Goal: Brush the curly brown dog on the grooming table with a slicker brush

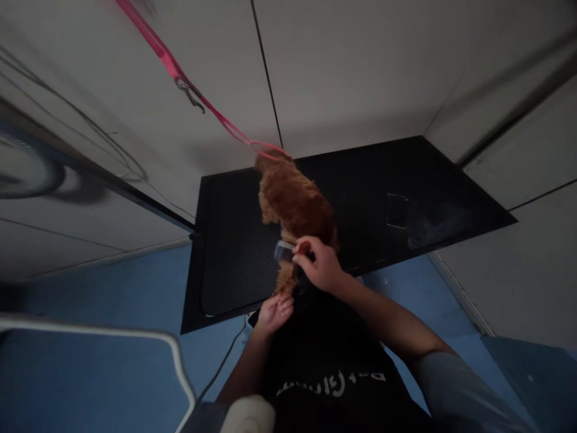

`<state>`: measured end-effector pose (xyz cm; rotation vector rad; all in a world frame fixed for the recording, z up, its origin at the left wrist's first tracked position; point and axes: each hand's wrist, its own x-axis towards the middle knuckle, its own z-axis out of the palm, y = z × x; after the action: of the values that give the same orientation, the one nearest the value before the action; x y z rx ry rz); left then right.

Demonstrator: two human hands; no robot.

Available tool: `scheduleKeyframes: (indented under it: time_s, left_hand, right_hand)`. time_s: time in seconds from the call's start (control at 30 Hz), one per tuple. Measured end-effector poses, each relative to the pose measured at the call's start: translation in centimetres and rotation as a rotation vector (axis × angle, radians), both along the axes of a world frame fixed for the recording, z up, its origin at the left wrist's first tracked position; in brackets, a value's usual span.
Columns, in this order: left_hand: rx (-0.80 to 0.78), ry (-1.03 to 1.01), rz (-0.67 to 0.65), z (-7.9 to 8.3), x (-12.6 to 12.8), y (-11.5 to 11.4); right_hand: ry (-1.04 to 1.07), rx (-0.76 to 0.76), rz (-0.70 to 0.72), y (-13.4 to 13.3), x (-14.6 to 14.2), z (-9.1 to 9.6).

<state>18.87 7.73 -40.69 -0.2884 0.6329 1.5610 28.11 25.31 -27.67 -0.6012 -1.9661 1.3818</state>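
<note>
A small brown curly-haired dog (pixel 293 201) stands on a black grooming table (pixel 234 240), facing away from me. A pink leash (pixel 202 102) runs from its neck up to the top left. My right hand (pixel 318 264) is closed on a silvery comb (pixel 283 251) held against the dog's rear. My left hand (pixel 274 313) is lower, its fingers curled round the end of the dog's hind leg or tail; which of the two I cannot tell.
White wall panels (pixel 360 66) rise behind and beside the table. The floor (pixel 135 288) is blue. A white-edged blue surface (pixel 90 367) lies at the lower left. I wear a black apron (pixel 329 373) with white lettering.
</note>
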Motion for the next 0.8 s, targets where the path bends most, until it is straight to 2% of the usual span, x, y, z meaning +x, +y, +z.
scheduleKeyframes:
  time_s: [0.07, 0.13, 0.2, 0.23, 0.33, 0.37, 0.43, 0.5, 0.57, 0.7, 0.8]
  left_hand:
    - [-0.005, -0.03, 0.028, 0.2, 0.2, 0.2]
    - [-0.016, -0.048, 0.05, 0.5, 0.4, 0.3]
    - [-0.025, -0.068, 0.055, 0.8, 0.6, 0.4]
    - [-0.027, -0.074, 0.057, 0.9, 0.6, 0.4]
    - [-0.033, -0.064, 0.044, 1.2, 0.7, 0.3]
    - [-0.028, -0.048, 0.042, 1.3, 0.7, 0.2]
    - [-0.011, -0.008, 0.027, 1.5, 0.7, 0.1]
    - [0.007, 0.037, 0.021, 1.9, 0.7, 0.0]
    - [0.011, 0.071, 0.038, 2.4, 0.7, 0.0]
    - [-0.004, 0.078, 0.067, 3.3, 0.6, 0.0]
    - [-0.011, 0.056, 0.055, 3.7, 0.5, 0.0]
  right_hand:
    - [-0.037, -0.143, 0.033, -0.3, 0.0, -0.7]
    - [0.025, -0.222, -0.127, -0.5, 0.1, -1.1]
    - [0.124, -0.201, -0.269, -1.0, 0.4, -1.1]
    - [0.138, -0.186, -0.255, -1.4, 0.7, -1.1]
    - [0.052, -0.225, -0.018, -3.0, 1.6, -1.2]
    - [0.033, -0.241, 0.022, -3.4, 1.9, -1.5]
    - [0.055, -0.209, -0.028, -4.1, 2.5, -2.0]
    - [0.109, -0.1, -0.117, -4.6, 3.0, -2.6]
    - [0.15, -0.031, -0.122, -4.9, 3.2, -3.0]
    - [0.151, -0.173, -0.075, -4.4, 2.7, -2.9]
    - [0.21, -0.192, -0.223, -3.2, 2.4, -2.3]
